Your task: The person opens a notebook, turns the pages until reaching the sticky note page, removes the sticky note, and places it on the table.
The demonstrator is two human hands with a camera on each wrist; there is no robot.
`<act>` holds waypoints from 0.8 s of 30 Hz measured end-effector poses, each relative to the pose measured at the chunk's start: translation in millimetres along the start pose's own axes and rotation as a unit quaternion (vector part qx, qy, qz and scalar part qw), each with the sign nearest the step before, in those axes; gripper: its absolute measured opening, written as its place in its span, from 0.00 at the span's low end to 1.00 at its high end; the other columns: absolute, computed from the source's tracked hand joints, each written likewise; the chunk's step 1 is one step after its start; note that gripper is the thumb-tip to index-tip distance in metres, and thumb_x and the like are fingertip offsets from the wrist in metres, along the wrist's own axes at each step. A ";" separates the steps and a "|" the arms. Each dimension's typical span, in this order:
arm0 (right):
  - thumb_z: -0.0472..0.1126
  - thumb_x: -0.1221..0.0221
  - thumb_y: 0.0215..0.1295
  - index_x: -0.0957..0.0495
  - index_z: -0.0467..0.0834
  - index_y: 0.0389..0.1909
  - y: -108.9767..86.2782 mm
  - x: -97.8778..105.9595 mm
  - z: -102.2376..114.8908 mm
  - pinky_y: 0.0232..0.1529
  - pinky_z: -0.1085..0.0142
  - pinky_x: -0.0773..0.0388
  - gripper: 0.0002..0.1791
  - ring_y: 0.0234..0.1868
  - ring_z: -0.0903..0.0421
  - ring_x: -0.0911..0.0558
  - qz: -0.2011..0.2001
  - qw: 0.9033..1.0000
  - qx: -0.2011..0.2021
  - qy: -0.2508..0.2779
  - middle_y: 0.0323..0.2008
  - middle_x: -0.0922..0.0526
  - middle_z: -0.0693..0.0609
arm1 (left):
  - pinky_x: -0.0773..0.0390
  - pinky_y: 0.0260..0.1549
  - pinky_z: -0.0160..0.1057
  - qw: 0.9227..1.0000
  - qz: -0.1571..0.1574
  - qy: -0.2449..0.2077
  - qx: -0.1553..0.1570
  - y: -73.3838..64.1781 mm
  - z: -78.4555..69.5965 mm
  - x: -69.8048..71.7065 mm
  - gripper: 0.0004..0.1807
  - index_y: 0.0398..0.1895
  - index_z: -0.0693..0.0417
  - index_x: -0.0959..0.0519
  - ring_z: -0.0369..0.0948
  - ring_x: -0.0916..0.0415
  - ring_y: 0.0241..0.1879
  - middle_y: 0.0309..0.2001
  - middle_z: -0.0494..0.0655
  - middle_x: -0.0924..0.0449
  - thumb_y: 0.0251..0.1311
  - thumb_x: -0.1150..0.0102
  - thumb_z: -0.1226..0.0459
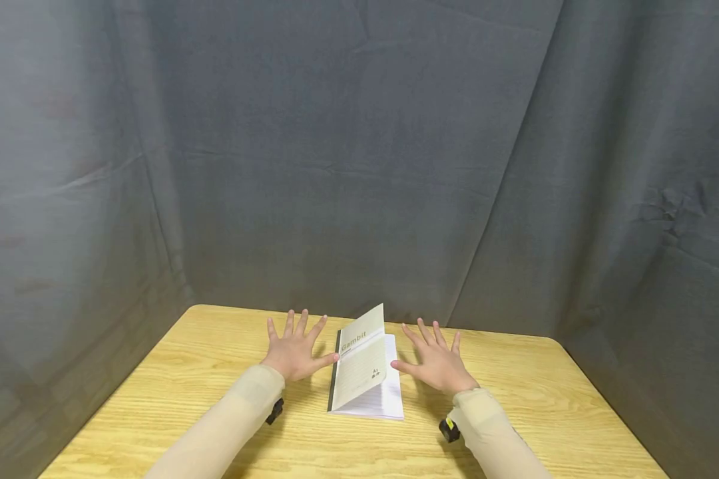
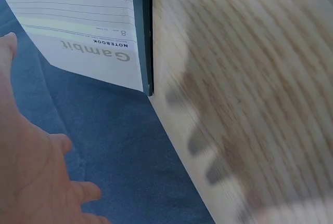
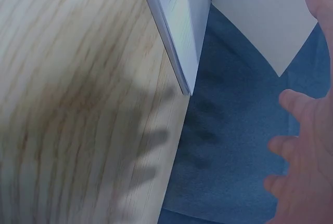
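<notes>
A notebook (image 1: 359, 362) marked "Gambit" lies on the wooden table, its dark spine on the left. Its front cover (image 2: 99, 37) stands partly lifted, so the lined white pages (image 1: 392, 392) show under it on the right. My left hand (image 1: 293, 352) hovers left of the spine with fingers spread, the thumb tip overlapping the spine in the head view. To the right, my right hand (image 1: 437, 362) is held with spread fingers, its thumb pointing at the pages. Neither hand grips anything. In the right wrist view the cover's inner side (image 3: 265, 16) rises above the page block.
The pale wooden table (image 1: 216, 372) has rounded far corners. Grey cloth curtains (image 1: 347, 166) hang close behind it and on both sides. A small black device (image 1: 449, 429) sits at the right wrist, and another (image 1: 274, 411) at the left wrist.
</notes>
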State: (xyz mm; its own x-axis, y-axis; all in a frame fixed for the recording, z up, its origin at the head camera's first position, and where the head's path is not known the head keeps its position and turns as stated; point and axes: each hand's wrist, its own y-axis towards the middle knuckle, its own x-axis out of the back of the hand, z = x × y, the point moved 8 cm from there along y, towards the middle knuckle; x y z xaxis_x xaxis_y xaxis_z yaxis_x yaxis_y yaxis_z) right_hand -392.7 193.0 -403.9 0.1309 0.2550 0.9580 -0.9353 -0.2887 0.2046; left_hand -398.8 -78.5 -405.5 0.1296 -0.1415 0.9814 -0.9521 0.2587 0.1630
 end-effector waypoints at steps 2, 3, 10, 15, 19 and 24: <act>0.79 0.54 0.56 0.48 0.59 0.75 0.4 -0.2 -0.3 0.62 0.26 0.71 0.49 0.75 0.36 0.57 0.001 1.000 -0.001 -0.003 0.76 0.54 0.45 | 0.65 0.60 0.76 1.000 -0.004 -0.003 -0.002 -0.8 -0.7 1.7 0.49 0.76 0.36 0.51 0.64 0.59 0.74 0.76 0.59 0.53 0.55 0.63 0.25; 0.78 0.53 0.56 0.48 0.59 0.75 0.7 -0.3 -0.6 0.62 0.26 0.71 0.49 0.75 0.36 0.57 0.001 1.000 -0.001 -0.004 0.76 0.54 0.45 | 0.64 0.60 0.77 1.000 -0.006 -0.003 -0.003 -1.0 -1.0 2.5 0.49 0.76 0.36 0.50 0.64 0.59 0.74 0.75 0.59 0.52 0.55 0.63 0.25; 0.77 0.53 0.57 0.46 0.59 0.74 3.4 -0.2 -3.0 0.62 0.26 0.70 0.48 0.75 0.36 0.55 0.000 1.000 0.002 0.000 0.76 0.52 0.44 | 0.63 0.63 0.73 1.000 -0.013 0.001 -0.013 0.1 -1.4 5.1 0.49 0.76 0.37 0.49 0.62 0.57 0.74 0.75 0.59 0.51 0.55 0.61 0.26; 0.72 0.49 0.60 0.40 0.52 0.72 2.0 1.7 -3.4 0.65 0.29 0.60 0.44 0.74 0.36 0.47 -0.001 0.999 0.020 0.029 0.74 0.44 0.42 | 0.56 0.66 0.68 0.999 -0.011 -0.019 -0.046 2.3 -3.8 3.7 0.46 0.74 0.42 0.43 0.61 0.49 0.72 0.73 0.61 0.45 0.56 0.53 0.30; 0.65 0.45 0.63 0.33 0.46 0.68 -1.0 1.1 -4.7 0.67 0.35 0.49 0.38 0.71 0.38 0.38 0.010 0.998 0.029 0.057 0.70 0.36 0.40 | 0.47 0.66 0.64 0.996 -0.001 -0.045 -0.074 1.6 -7.7 1.2 0.42 0.71 0.48 0.36 0.60 0.42 0.70 0.70 0.62 0.38 0.58 0.47 0.36; 0.58 0.43 0.65 0.31 0.45 0.66 -8.4 -5.3 -7.0 0.63 0.42 0.35 0.33 0.66 0.40 0.30 0.045 0.992 0.021 0.112 0.67 0.31 0.42 | 0.43 0.66 0.61 0.991 0.030 -0.079 -0.106 -2.2 -13.9 -4.6 0.39 0.69 0.53 0.33 0.57 0.40 0.69 0.68 0.62 0.36 0.60 0.44 0.41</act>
State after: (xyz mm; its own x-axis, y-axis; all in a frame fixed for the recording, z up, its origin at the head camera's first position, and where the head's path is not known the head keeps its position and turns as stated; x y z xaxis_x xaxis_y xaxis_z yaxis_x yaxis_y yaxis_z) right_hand -387.8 200.5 -412.1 -0.0336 0.4231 0.9055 -0.9247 -0.3569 0.1325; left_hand -393.4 -65.2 -409.0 0.0143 -0.2634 0.9646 -0.8754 0.4629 0.1394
